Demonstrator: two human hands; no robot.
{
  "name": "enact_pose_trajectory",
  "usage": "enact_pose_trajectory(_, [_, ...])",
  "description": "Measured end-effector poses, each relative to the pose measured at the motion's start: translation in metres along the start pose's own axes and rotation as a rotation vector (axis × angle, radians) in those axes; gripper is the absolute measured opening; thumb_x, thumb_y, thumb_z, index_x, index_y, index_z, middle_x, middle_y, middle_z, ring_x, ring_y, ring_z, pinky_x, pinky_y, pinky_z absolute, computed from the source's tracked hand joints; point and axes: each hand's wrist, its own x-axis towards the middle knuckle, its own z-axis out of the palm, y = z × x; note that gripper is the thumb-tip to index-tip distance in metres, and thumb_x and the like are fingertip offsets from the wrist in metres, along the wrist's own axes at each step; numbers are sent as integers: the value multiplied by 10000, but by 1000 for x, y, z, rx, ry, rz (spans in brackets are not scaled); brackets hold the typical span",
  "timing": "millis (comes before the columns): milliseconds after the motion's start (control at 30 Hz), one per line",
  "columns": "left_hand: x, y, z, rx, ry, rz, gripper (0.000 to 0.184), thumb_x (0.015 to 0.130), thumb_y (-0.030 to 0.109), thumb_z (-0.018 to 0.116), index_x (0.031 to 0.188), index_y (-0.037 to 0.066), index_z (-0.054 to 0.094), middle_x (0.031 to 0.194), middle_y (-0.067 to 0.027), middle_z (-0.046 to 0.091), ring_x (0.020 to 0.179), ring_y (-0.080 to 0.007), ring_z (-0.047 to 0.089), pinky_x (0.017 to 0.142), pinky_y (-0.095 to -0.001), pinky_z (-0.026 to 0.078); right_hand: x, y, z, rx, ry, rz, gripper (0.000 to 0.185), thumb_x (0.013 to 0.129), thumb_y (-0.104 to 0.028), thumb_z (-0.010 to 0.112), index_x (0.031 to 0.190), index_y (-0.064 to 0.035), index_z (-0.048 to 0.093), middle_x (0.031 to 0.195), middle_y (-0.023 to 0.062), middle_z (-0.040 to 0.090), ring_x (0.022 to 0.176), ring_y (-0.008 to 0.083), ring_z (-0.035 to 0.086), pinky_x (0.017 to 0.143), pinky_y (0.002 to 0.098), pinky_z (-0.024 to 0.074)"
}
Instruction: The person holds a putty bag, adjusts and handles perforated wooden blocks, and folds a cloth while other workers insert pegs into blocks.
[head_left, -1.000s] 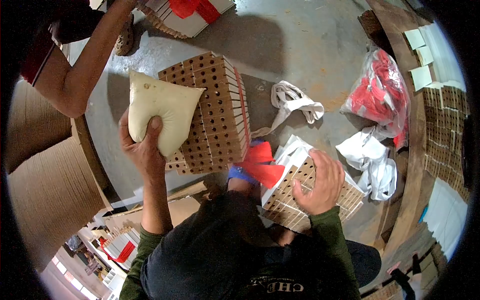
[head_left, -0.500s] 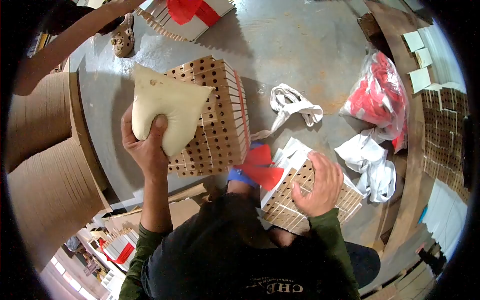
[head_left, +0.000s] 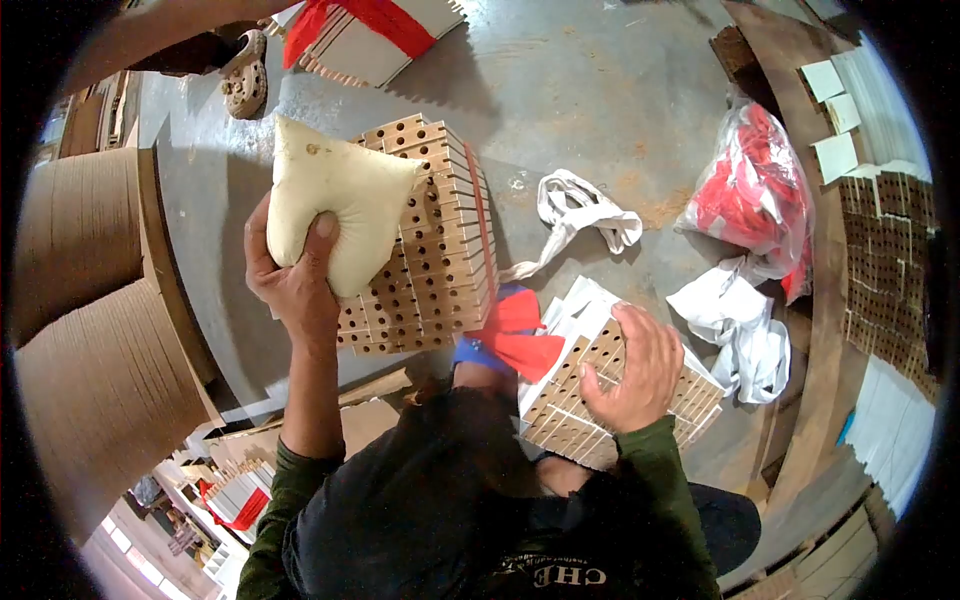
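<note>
A cream-coloured plump pouch (head_left: pixel 345 185) is gripped at its lower edge by my left hand (head_left: pixel 295 262), thumb on top. Behind it stands a stack of brown strips with rows of round holes (head_left: pixel 430 260), crossed by a red band. My right hand (head_left: pixel 640 370) rests, fingers spread, on a smaller bundle of holed brown pieces with white sheets (head_left: pixel 570 415). Between the two stacks lies a red ribbon (head_left: pixel 522 345) by a blue item (head_left: pixel 478 355). Whatever the pouch holds cannot be seen.
White straps (head_left: pixel 590 215) lie on the floor, with a plastic bag of red material (head_left: pixel 750 190) and white cloth (head_left: pixel 740 325) at right. Another person's arm (head_left: pixel 150 35) and shoe (head_left: pixel 245 85) show upper left, near a red-ribboned bundle (head_left: pixel 375 45). Corrugated stacks (head_left: pixel 110 360) stand left.
My left hand and the pouch have shifted slightly right and up. The other person's arm has moved up towards the top left corner. My right hand stays on the smaller bundle.
</note>
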Motion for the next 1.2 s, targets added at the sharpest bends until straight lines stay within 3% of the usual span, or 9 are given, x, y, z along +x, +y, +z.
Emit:
enact_pose_trajectory(967, [2,-7,-15,18,32,-20,393,734,38,730,1090,-1,567,997,-77,617,897,-134,585,807,-280,492,1,0,0,-8,7,-1,655,637,-313,653,1228,-115,453,1192,84,520,1143,271,461,987,497,268])
enact_pose_trajectory(1200, [9,-5,-7,22,17,111,365,759,70,718,1085,8,565,988,-77,622,893,-143,595,790,-279,500,1,0,0,2,0,-6,658,636,-313,652,1228,-116,446,1196,84,517,1142,271,462,987,491,267])
